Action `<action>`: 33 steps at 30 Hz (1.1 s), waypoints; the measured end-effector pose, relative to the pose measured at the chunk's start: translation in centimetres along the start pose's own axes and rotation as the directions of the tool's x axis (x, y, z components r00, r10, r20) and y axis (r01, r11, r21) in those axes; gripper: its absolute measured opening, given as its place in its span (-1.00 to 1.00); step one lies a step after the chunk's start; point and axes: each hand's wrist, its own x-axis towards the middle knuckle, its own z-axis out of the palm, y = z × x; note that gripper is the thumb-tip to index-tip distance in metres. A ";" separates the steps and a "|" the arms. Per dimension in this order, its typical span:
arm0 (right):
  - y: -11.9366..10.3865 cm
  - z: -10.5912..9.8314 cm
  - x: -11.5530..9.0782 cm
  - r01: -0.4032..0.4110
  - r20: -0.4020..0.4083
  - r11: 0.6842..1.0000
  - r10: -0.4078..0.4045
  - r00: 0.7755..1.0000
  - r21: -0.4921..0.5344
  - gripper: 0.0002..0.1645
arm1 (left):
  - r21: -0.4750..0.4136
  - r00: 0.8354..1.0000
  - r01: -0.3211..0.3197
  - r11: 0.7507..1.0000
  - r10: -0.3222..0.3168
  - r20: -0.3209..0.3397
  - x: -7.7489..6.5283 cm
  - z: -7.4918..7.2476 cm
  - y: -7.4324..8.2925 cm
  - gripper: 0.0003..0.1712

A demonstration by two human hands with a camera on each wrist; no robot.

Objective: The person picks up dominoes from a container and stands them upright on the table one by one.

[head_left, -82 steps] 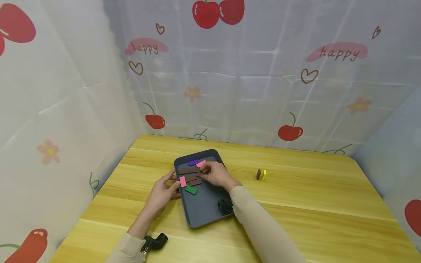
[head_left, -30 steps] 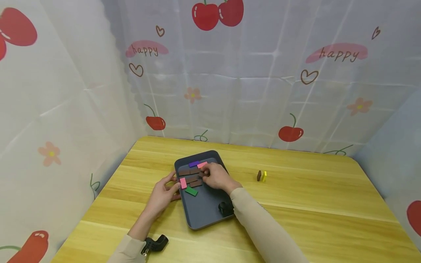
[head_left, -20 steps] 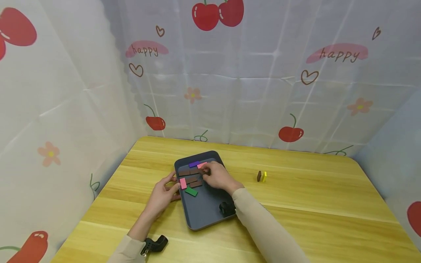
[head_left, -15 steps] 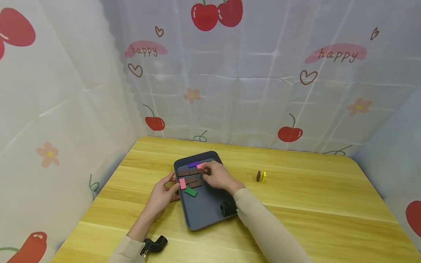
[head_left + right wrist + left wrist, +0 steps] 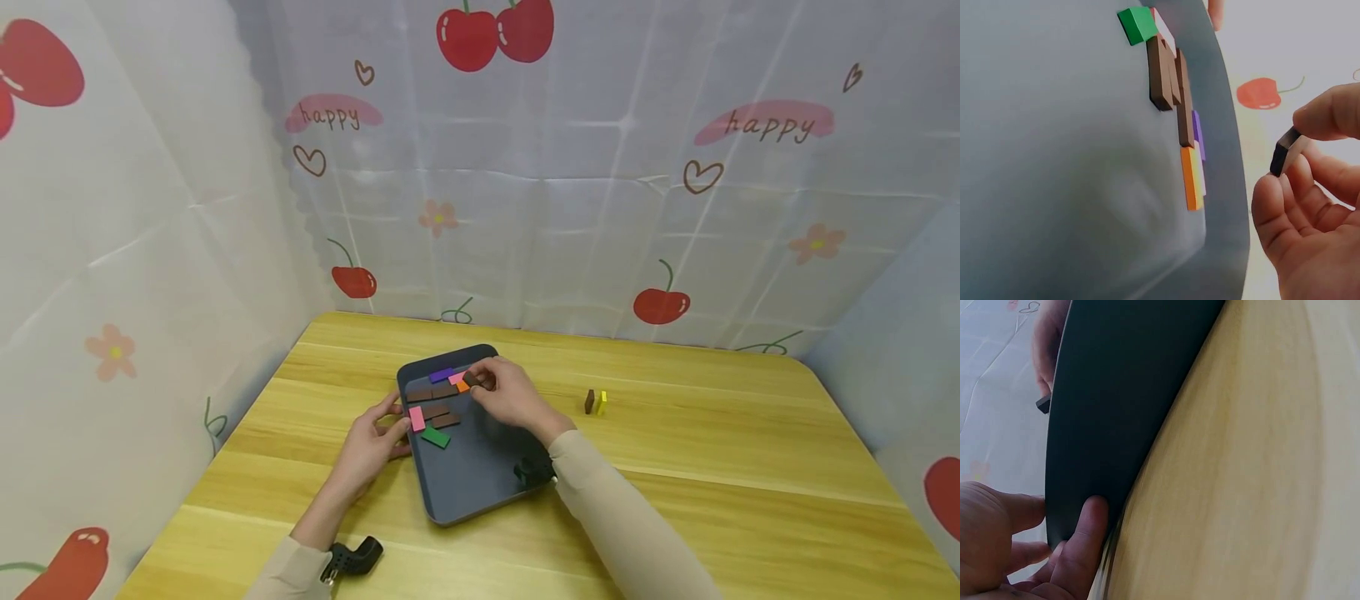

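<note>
My right hand (image 5: 517,402) pinches a dark brown domino block (image 5: 1281,153) between thumb and fingers, lifted above the far part of the grey tray (image 5: 480,492). Just beside it in the tray lies an orange block (image 5: 1190,179). A pink block (image 5: 457,377) and a purple block (image 5: 442,375) lie near the far wall. Several brown blocks (image 5: 444,392) form two rows nearer me, with another pink block (image 5: 417,419) and a green block (image 5: 436,437). My left hand (image 5: 371,435) grips the tray's left side, some fingers against its outer wall (image 5: 1104,412).
On the table (image 5: 697,433) right of the tray, a brown block (image 5: 589,402) and a yellow block (image 5: 602,402) stand on edge side by side. A curtain with printed cherries (image 5: 662,305) hangs behind the table. Black cameras (image 5: 358,556) sit on both wrists.
My right hand has moved away from me and slightly right, raising a dark brown block from among the others. The orange block now shows. My left hand stays at the tray's side.
</note>
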 end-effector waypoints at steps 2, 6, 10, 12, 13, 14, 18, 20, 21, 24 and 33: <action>0.1 -0.3 -0.1 0.001 -0.016 1.000 -0.001 1.000 0.007 -0.71 | 0.001 1.000 -0.001 1.000 0.001 0.000 0.0 0.0 0.0 -0.26; 0.3 -1.0 -0.6 -0.004 -0.036 1.000 0.005 0.999 0.025 -0.68 | 0.000 1.000 -0.004 1.000 0.004 0.000 0.1 0.0 0.0 -0.27; 0.4 -1.7 -1.0 -0.007 -0.050 0.999 0.009 0.999 0.039 -0.69 | -0.001 1.000 -0.005 1.000 0.005 0.000 0.1 0.0 0.1 -0.27; 0.4 -2.0 -1.2 -0.008 -0.055 0.999 0.010 0.998 0.038 -0.69 | 0.001 1.000 -0.005 1.000 0.005 -0.001 0.2 0.0 0.1 -0.27; 0.5 -2.1 -1.3 -0.006 -0.058 0.999 0.008 0.998 0.038 -0.70 | 0.000 1.000 -0.004 1.000 0.004 -0.001 0.2 0.0 0.1 -0.27; 0.6 -2.2 -1.4 -0.007 -0.062 0.999 0.009 0.998 0.037 -0.70 | 0.000 1.000 -0.005 1.000 0.005 0.000 0.2 0.0 0.1 -0.27; 0.9 -2.7 -1.8 -0.010 -0.069 0.999 0.012 0.998 0.035 -0.70 | -0.009 1.000 -0.009 1.000 0.009 0.000 0.2 0.0 0.1 -0.27; 1.1 -3.0 -2.0 -0.009 -0.070 0.999 0.011 0.997 0.032 -0.70 | -0.011 1.000 -0.010 1.000 0.010 0.000 0.3 0.0 0.0 -0.27; 1.2 -3.2 -2.1 -0.005 -0.070 0.999 0.007 0.998 0.032 -0.70 | -0.011 1.000 -0.010 1.000 0.010 -0.001 0.3 0.1 0.0 -0.27; 1.4 -3.6 -2.6 0.005 -0.070 0.999 -0.002 0.998 0.033 -0.69 | -0.007 1.000 -0.008 1.000 0.008 -0.002 0.2 0.1 0.0 -0.27; 2.7 -4.6 -4.0 0.022 -0.095 0.999 -0.019 0.995 0.031 -0.72 | -0.003 1.000 0.000 1.000 -0.001 -0.008 0.0 0.1 0.0 -0.28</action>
